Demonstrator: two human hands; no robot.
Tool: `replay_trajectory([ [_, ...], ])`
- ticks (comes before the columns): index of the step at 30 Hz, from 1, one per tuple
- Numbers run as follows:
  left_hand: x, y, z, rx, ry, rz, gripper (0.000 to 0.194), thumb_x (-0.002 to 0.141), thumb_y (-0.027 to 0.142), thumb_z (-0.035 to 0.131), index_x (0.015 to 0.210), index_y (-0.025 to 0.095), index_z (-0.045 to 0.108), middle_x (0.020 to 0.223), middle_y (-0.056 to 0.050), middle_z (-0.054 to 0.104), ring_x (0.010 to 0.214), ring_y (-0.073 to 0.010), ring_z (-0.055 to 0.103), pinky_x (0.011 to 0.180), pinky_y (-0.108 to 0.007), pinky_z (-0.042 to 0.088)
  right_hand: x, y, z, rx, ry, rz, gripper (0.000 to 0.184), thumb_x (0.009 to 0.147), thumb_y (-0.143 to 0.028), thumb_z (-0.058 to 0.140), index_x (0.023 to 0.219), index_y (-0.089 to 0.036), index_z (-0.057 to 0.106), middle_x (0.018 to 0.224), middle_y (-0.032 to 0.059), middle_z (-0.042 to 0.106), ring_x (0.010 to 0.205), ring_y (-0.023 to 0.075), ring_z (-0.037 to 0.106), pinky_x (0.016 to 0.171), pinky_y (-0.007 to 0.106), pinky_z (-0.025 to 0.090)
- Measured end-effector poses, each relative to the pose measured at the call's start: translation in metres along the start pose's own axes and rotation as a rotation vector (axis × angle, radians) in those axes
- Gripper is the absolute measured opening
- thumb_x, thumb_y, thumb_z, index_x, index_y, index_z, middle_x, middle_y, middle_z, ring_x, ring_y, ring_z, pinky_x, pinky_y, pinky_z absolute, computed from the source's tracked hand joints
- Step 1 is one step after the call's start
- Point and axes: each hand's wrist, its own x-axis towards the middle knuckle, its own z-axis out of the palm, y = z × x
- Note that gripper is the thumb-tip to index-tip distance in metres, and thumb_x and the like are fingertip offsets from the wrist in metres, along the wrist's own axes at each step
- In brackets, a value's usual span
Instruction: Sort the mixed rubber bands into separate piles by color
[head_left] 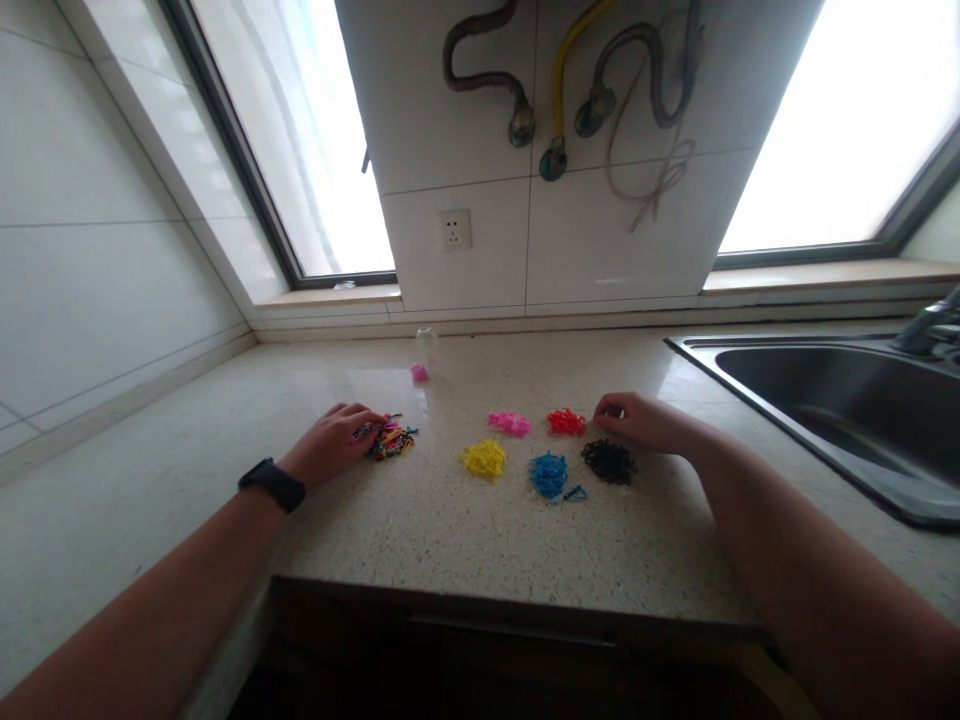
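My left hand [334,443] rests on the speckled countertop [450,530] with curled fingers touching a mixed pile of coloured rubber bands [390,437]. My right hand [637,420] lies with fingers curled just right of a red pile [565,422] and above a black pile [607,460]; whether it holds a band is hidden. Sorted piles of pink [510,423], yellow [484,458] and blue [549,474] bands lie between my hands. A black watch [272,484] is on my left wrist.
A small clear bottle with a pink cap [424,358] lies farther back. A steel sink [832,410] with a faucet [930,325] is at the right. Tiled wall with a socket [455,230] and hoses [570,90] stands behind. The counter's front edge [487,595] is near.
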Motion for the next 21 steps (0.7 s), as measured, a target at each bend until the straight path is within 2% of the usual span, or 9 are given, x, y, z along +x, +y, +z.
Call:
replay_trajectory([
  [14, 0.0013, -0.0034, 0.005, -0.041, 0.044, -0.037, 0.023, 0.094, 0.035, 0.055, 0.101, 0.024, 0.074, 0.1, -0.006, 0.072, 0.096, -0.0247, 0.062, 0.091, -0.039, 0.048, -0.0007, -0.0019, -0.0013, -0.015, -0.013, -0.012, 0.026, 0.086, -0.039, 0.055, 0.092, -0.019, 0.069, 0.085, 0.0075, 0.071, 0.073, 0.0198, 0.063, 0.067, 0.032, 0.045],
  [21, 0.0017, -0.0056, 0.0089, -0.102, 0.086, -0.076, 0.027, 0.095, 0.039, 0.053, 0.103, 0.022, 0.072, 0.101, -0.007, 0.071, 0.094, -0.0236, 0.064, 0.088, -0.038, 0.05, -0.0011, -0.002, -0.0017, -0.007, -0.021, -0.022, 0.027, 0.086, -0.041, 0.055, 0.092, -0.019, 0.069, 0.086, 0.0078, 0.071, 0.074, 0.0203, 0.063, 0.068, 0.032, 0.045],
])
